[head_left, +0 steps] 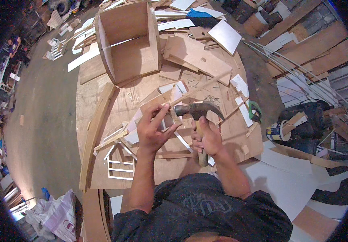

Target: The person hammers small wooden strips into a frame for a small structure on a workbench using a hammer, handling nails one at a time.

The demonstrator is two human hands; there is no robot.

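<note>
My right hand (208, 139) is wrapped round the wooden handle of a claw hammer (198, 108). The hammer's striking face is close to the fingertips of my left hand (151, 128), its claw pointing right. Between the thumb and fingers of that left hand is a small wooden piece (176, 119), partly covered by the fingers; whether a nail is there too is too small to tell. Beneath and behind the hands lies a small white-and-wood assembly (155, 99). A little white house-shaped frame (120, 169) rests to the left of my left forearm.
An open wooden box (131, 60) stands on the plywood worktop (89, 90). Loose nails (212, 99), a long timber (94, 133) and a green-handled saw (255, 112) lie around. Board offcuts (198, 54) cover the far side. A white bucket (278, 132) stands at the right.
</note>
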